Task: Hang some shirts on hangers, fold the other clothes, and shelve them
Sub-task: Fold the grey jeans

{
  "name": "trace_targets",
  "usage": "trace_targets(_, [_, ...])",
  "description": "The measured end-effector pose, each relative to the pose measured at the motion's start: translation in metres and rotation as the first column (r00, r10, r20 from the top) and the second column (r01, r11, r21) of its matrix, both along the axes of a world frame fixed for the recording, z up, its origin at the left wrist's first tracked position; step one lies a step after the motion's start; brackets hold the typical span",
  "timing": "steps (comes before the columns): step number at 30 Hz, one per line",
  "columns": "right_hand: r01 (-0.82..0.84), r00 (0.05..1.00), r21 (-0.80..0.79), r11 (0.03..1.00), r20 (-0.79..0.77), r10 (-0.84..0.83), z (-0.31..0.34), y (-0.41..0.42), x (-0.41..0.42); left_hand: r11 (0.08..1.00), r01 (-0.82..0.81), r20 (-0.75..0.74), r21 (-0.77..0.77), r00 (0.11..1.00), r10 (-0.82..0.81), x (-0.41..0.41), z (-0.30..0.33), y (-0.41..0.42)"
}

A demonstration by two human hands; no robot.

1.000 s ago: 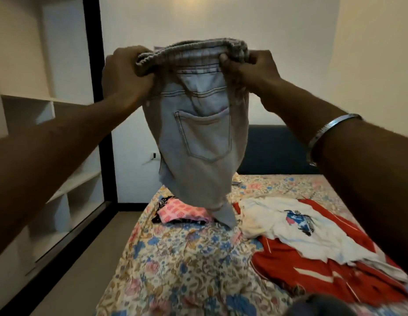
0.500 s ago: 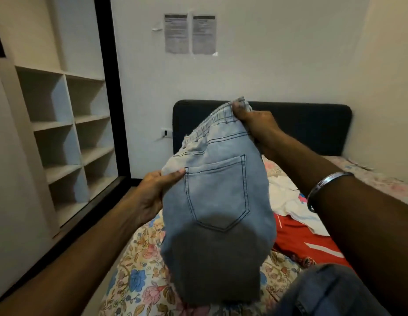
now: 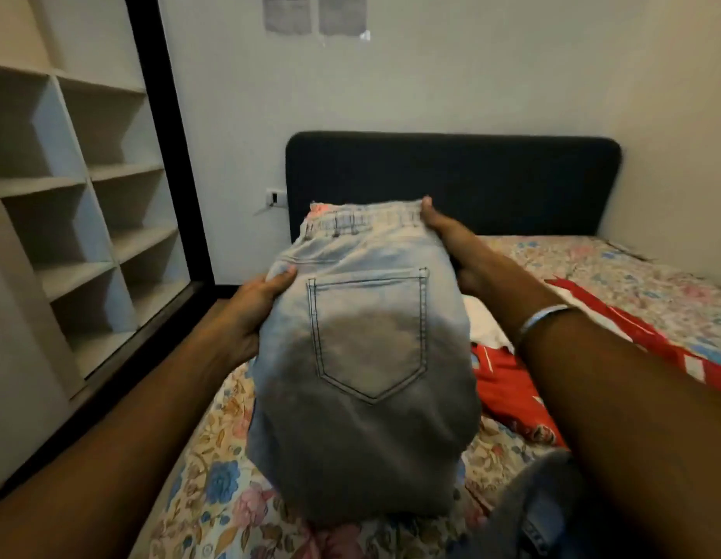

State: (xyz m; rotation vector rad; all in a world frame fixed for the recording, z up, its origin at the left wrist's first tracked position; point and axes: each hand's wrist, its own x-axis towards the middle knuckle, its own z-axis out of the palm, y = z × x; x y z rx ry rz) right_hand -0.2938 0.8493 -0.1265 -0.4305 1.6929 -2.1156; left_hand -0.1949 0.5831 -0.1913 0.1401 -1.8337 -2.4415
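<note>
A folded pair of pale denim shorts (image 3: 362, 357) with a stitched back pocket is held over the flowered bed (image 3: 213, 490), its lower fold hanging toward the sheet. My left hand (image 3: 254, 308) grips its left edge with the thumb on top. My right hand (image 3: 451, 248) holds the right side near the elastic waistband, partly hidden behind the cloth. A red shirt (image 3: 508, 385) and a white shirt (image 3: 483, 320) lie on the bed behind the shorts, mostly hidden by my right arm.
An open shelf unit (image 3: 68, 203) with bare compartments stands at the left, framed by a black sliding-door rail (image 3: 165, 147). A dark headboard (image 3: 451, 175) backs the bed. Another denim piece (image 3: 540, 510) lies at the bottom right. A pink cloth (image 3: 320, 209) peeks above the waistband.
The shorts came down from eye level and were folded in half; now they sit lower and flatter over the bed. My left hand shifted from the waistband to the left edge.
</note>
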Motion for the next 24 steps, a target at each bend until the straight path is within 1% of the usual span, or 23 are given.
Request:
trace_targets(1, [0.034,0.995,0.073,0.997,0.096,-0.041,-0.033,0.006,-0.004,0.998,0.059,0.133,0.001,0.989,-0.059,-0.002,-0.027,-0.001])
trace_targets(2, [0.034,0.971,0.169,0.985,0.229,-0.072,-0.067,0.011,0.004,0.994,0.110,0.274,-0.029,0.957,-0.098,0.000,-0.060,-0.004])
trace_targets(3, [-0.013,0.936,0.242,0.970,0.343,-0.073,-0.100,0.018,0.014,0.986,0.151,0.396,-0.070,0.912,-0.111,0.008,-0.092,-0.004])
trace_targets(4, [-0.054,0.902,0.315,0.948,0.422,-0.089,-0.125,0.020,0.025,0.977,0.186,0.486,-0.106,0.866,-0.112,0.018,-0.117,-0.005])
trace_targets(5, [-0.078,0.879,0.370,0.926,0.464,-0.111,-0.143,0.023,0.036,0.971,0.201,0.528,-0.128,0.843,-0.105,0.025,-0.139,-0.007])
trace_targets(6, [-0.097,0.870,0.436,0.895,0.474,-0.137,-0.154,0.025,0.040,0.968,0.188,0.523,-0.165,0.849,-0.075,0.026,-0.153,-0.012])
trace_targets(8, [-0.166,0.849,0.465,0.870,0.516,-0.114,-0.164,0.030,0.031,0.959,0.174,0.491,-0.223,0.870,-0.044,0.024,-0.161,-0.018])
trace_targets(9, [-0.217,0.845,0.477,0.852,0.529,-0.081,-0.160,0.029,0.026,0.963,0.163,0.466,-0.215,0.884,-0.046,0.021,-0.156,-0.021])
trace_targets(10, [-0.256,0.842,0.486,0.836,0.537,-0.054,-0.157,0.024,0.020,0.977,0.135,0.426,-0.164,0.903,-0.053,0.019,-0.152,-0.023])
trace_targets(11, [-0.246,0.857,0.506,0.827,0.511,-0.057,-0.152,0.020,0.015,0.990,0.097,0.375,-0.106,0.925,-0.050,0.016,-0.146,-0.022])
trace_targets(12, [-0.192,0.878,0.523,0.831,0.470,-0.093,-0.147,0.015,0.011,0.997,0.048,0.331,-0.057,0.943,-0.026,0.014,-0.142,-0.020])
trace_targets(13, [-0.088,0.898,0.511,0.855,0.412,-0.154,-0.141,0.010,0.007,1.000,-0.009,0.298,-0.017,0.955,0.014,0.013,-0.137,-0.019])
trace_targets(15, [0.060,0.912,0.433,0.900,0.342,-0.226,-0.131,0.003,0.007,0.996,-0.083,0.250,0.029,0.966,0.073,0.014,-0.133,-0.017])
trace_targets(16, [0.076,0.914,0.392,0.917,0.341,-0.221,-0.128,0.004,0.010,0.997,-0.068,0.252,0.046,0.966,0.054,0.016,-0.133,-0.016])
trace_targets(17, [0.039,0.917,0.409,0.912,0.348,-0.195,-0.129,0.006,0.012,0.999,-0.012,0.294,0.037,0.956,0.000,0.021,-0.135,-0.016])
trace_targets(18, [-0.031,0.923,0.507,0.861,0.345,-0.170,-0.133,0.009,0.017,0.997,0.078,0.360,0.004,0.930,-0.074,0.028,-0.138,-0.014])
trace_targets(19, [-0.108,0.933,0.635,0.765,0.330,-0.142,-0.136,0.013,0.025,0.981,0.186,0.422,-0.056,0.895,-0.146,0.036,-0.140,-0.011])
trace_targets(20, [-0.162,0.940,0.714,0.682,0.322,-0.114,-0.139,0.017,0.028,0.958,0.269,0.451,-0.103,0.871,-0.196,0.042,-0.141,-0.005])
trace_targets(21, [-0.167,0.952,0.731,0.662,0.294,-0.085,-0.138,0.018,0.032,0.952,0.277,0.448,-0.132,0.873,-0.192,0.044,-0.141,-0.004])
trace_targets(22, [-0.107,0.970,0.713,0.693,0.228,-0.084,-0.134,0.017,0.034,0.965,0.222,0.419,-0.141,0.896,-0.145,0.045,-0.138,-0.004])
trace_targets(23, [-0.013,0.980,0.625,0.781,0.161,-0.113,-0.129,0.019,0.032,0.985,0.128,0.368,-0.117,0.927,-0.076,0.043,-0.135,-0.005])
trace_targets(24, [0.084,0.974,0.477,0.875,0.147,-0.174,-0.123,0.018,0.028,0.997,0.028,0.310,-0.066,0.951,-0.006,0.040,-0.130,-0.009])
